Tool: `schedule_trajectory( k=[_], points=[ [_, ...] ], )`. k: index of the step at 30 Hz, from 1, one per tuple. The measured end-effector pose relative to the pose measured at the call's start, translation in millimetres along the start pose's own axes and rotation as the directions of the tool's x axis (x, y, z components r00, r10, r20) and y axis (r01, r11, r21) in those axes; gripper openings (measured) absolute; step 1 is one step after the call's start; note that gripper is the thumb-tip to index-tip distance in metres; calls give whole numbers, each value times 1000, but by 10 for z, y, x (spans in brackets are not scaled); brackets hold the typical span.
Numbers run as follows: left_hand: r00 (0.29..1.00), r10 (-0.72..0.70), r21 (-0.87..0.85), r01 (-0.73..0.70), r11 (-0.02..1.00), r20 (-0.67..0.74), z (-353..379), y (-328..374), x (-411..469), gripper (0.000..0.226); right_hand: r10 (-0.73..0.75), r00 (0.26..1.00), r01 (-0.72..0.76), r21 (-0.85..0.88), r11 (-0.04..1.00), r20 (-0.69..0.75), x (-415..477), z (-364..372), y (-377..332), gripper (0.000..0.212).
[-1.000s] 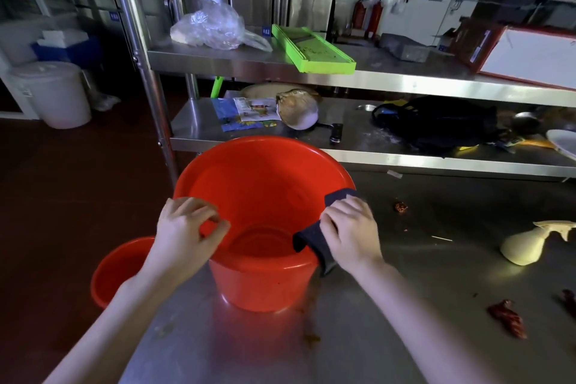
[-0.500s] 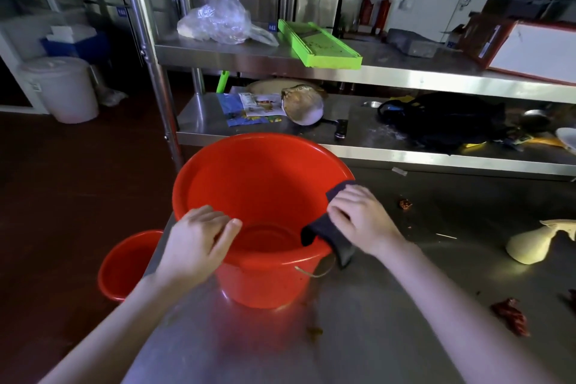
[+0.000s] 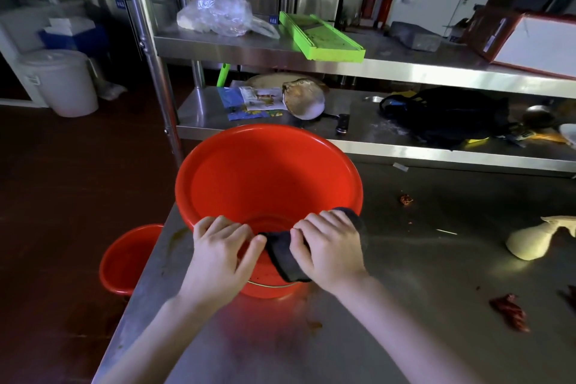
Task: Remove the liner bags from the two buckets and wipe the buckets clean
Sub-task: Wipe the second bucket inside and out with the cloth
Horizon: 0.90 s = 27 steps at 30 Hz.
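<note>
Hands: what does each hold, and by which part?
The left hand grips the near rim of the red bucket. The right hand holds a dark cloth over that rim.

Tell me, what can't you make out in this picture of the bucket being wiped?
Head view only.
1. Near rim of the large red bucket: covered by the left hand, the right hand and the dark cloth.
2. Small red bucket: right side hidden behind the edge of the steel table; inside too dim to judge clean.
3. Printed packets on the lower shelf: text too small.
</note>
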<state>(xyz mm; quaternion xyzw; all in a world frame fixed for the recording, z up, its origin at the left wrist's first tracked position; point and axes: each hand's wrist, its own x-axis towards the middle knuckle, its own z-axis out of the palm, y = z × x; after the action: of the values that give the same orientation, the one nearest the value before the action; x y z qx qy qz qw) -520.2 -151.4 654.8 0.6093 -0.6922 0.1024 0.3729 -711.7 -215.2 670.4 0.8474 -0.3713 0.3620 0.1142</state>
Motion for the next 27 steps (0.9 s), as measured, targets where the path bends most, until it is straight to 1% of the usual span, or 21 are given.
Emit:
schedule_trajectory(
  k=[1,3,5,6,7,9,11,13,15,17,19,21,22,24,26,27],
  points=[
    [1000,6,-20,-5,1000,14,-29,-89,38,41,-32,999,32,28,999,22,16,-30,108,35],
    [999,-2,-60,4,998,41,-88,-314,136,44,-47,994,40,71,997,97,94,-101,395,34],
    [995,-39,-98,48,994,88,-149,-516,235,51,-14,977,-6,91,996,213,197,-152,665,32],
    [991,-51,-114,65,991,121,-177,-588,284,53,8,968,-31,88,996,252,233,-156,747,31],
    [988,-50,-112,66,991,146,-202,-631,334,53,35,966,-56,75,996,256,250,-141,779,33],
    [989,-19,-65,29,997,143,-234,-585,384,50,129,974,-136,28,990,187,233,-76,692,39],
    [993,49,-34,-46,998,105,-208,-388,335,45,228,971,-227,-20,974,67,166,-2,447,37],
    [991,84,4,-85,996,102,-121,-124,176,41,262,964,-264,-50,963,-35,88,63,157,34],
    [997,48,89,-53,995,56,-56,44,2,41,213,972,-219,-59,974,-95,5,89,-66,34],
    [1000,-9,82,8,997,10,-64,51,-50,44,96,991,-99,-26,995,-93,-68,72,-137,34],
    [999,-31,35,30,999,17,-108,-24,-61,46,-32,998,34,34,999,-61,-92,7,-34,34],
    [999,-16,-8,17,1000,49,-153,-109,-62,48,-98,995,99,76,992,-21,-63,-74,205,33],
    [998,-13,-29,15,999,66,-172,-158,-42,49,-96,995,94,90,992,21,-15,-121,367,31],
    [995,-15,-68,22,997,100,-210,-266,48,51,-55,985,39,104,994,162,125,-211,674,30],
    [990,-12,-109,27,994,137,-258,-361,190,51,-23,952,3,66,998,304,226,-225,821,31],
    [987,-17,-125,38,991,159,-276,-397,264,50,-6,944,-7,38,999,329,240,-203,813,33]
  ],
)
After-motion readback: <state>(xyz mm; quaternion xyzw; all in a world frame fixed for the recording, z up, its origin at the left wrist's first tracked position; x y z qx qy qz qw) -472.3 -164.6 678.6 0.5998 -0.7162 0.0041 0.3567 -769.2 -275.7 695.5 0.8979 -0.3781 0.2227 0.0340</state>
